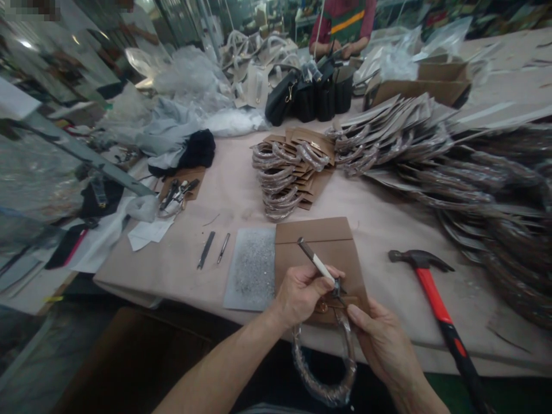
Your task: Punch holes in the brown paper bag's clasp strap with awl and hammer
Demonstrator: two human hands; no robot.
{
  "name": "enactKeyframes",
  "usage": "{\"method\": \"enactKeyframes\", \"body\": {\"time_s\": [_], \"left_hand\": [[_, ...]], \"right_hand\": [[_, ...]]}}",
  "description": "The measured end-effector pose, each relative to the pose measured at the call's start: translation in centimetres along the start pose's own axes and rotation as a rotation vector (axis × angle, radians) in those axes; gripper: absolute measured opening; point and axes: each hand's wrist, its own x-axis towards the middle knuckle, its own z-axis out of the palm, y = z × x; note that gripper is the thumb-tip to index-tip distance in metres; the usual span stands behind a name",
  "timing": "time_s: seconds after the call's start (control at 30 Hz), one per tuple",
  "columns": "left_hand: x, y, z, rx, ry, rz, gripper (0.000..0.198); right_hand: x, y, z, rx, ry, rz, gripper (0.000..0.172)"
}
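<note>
My left hand (299, 293) is closed around a slim hand tool (319, 267) with a dark metal upper end and a pale shaft. The tool slants down to a small strap tab on a brown bag panel (313, 247); its exact tip is hard to make out. At the panel's lower right edge, my right hand (383, 336) pinches the panel by the tab with thumb and fingers. A plastic-wrapped bag handle (325, 391) hangs from the panel over the table's front edge. Left of the panel lies a grey pitted board (252, 270), partly under it.
A claw hammer (435, 299) lies at the right. Two metal tools (207, 250) rest left of the board. Behind are stacked brown panels with wrapped handles (282, 178), more piles at right, black bags (308, 95), and a cardboard box (425, 83). A co-worker (349, 26) stands across the table.
</note>
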Motion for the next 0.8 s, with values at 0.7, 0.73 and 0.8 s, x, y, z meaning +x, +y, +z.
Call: {"method": "enactKeyframes", "body": {"time_s": [0.7, 0.73, 0.8], "left_hand": [[0.1, 0.8, 0.6, 0.187, 0.068, 0.057, 0.022], [0.0, 0.7, 0.5, 0.183, 0.068, 0.052, 0.021], [0.0, 0.7, 0.5, 0.188, 0.070, 0.050, 0.021]], "right_hand": [[0.7, 0.1, 0.4, -0.027, 0.030, 0.017, 0.044], [0.8, 0.2, 0.4, -0.028, 0.025, 0.015, 0.044], [0.8, 0.4, 0.2, -0.047, 0.019, 0.008, 0.044]]}}
